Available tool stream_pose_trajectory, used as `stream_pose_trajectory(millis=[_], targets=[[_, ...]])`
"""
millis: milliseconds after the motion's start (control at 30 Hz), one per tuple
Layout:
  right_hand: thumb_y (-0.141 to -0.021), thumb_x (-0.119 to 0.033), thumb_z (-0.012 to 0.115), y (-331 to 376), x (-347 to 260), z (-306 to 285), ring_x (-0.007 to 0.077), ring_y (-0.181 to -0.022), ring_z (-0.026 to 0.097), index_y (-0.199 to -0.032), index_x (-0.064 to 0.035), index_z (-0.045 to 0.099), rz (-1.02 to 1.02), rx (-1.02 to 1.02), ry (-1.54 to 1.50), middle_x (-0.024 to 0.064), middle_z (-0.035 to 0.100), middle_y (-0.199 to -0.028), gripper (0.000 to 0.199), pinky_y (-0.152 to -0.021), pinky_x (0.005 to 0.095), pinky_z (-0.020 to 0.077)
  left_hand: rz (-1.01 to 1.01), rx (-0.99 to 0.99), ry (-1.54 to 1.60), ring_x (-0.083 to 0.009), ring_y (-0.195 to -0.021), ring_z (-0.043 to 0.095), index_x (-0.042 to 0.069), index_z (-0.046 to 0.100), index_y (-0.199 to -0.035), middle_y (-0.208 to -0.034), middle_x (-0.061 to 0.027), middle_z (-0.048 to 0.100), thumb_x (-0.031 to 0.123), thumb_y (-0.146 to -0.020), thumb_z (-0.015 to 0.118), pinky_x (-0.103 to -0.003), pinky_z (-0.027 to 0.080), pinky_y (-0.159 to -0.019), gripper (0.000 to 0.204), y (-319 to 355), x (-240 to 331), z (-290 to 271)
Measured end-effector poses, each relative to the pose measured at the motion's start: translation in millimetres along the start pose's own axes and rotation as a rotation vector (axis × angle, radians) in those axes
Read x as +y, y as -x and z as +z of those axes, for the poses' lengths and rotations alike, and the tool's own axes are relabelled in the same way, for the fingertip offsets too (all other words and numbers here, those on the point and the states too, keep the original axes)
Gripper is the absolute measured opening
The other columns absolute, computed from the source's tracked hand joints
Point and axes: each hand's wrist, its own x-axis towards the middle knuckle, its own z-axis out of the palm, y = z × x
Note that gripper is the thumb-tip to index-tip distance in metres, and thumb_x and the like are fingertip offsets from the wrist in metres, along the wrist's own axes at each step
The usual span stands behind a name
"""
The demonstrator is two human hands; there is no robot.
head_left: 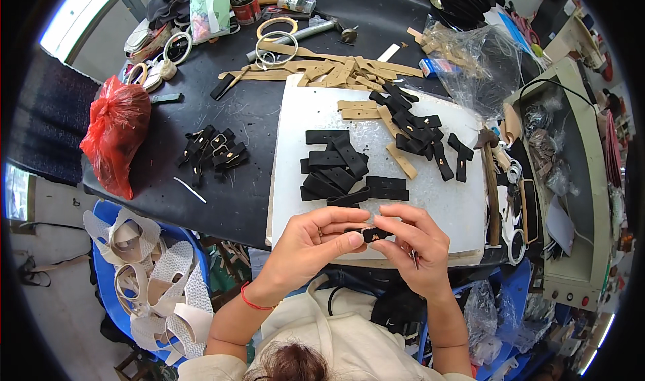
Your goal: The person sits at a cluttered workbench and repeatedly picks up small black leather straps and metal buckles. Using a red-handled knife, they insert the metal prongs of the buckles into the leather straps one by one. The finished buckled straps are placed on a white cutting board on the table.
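Note:
My left hand (314, 239) and my right hand (422, 247) meet over the near edge of a white board (295, 112). Between their fingertips they pinch a short black strap (377, 234) with a small gold-coloured fitting on it. A thin metal piece (414, 260) sticks out under the right fingers; its kind is hidden. Just beyond the hands lies a pile of plain black straps (332, 166). Farther right on the board are black straps with gold-coloured fittings (420, 131). Tan straps with holes (353, 71) are heaped at the board's far edge.
Black straps with metal buckles (211, 151) lie on the dark table, beside a red plastic bag (117, 132). A blue bin (107, 273) of pale straps stands at the lower left. A hammer (492, 186) lies along the board's right edge, near a grey metal cabinet (568, 267).

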Motion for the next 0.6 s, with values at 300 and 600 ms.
stream_pose_trajectory(millis=[300, 600], targets=[[-0.071, -0.003, 0.075, 1, 7, 4, 0.0179, -0.073, 0.059, -0.105, -0.0048, 0.063, 0.087, 0.199, 0.227, 0.0092, 0.059, -0.1, 0.036, -0.056, 0.0267, 0.0481, 0.362, 0.281, -0.501, -0.013, -0.085, 0.061, -0.002, 0.062, -0.106, -0.1, -0.0085, 0.064, -0.002, -0.087, 0.057, -0.024, 0.049, -0.076, 0.02, 11, 2, -16], [-0.082, -0.005, 0.064, -12, 79, -49, 0.0155, -0.069, 0.059, -0.106, 0.0001, 0.062, 0.224, 0.368, 0.587, 0.0101, 0.058, -0.096, 0.024, -0.059, 0.027, 0.0498, 0.716, 1.15, -1.505, -0.0267, -0.098, 0.052, 0.005, 0.066, -0.099, -0.104, -0.0099, 0.058, 0.01, -0.084, 0.062, -0.034, 0.038, -0.091, 0.016, -18, 33, -130]])
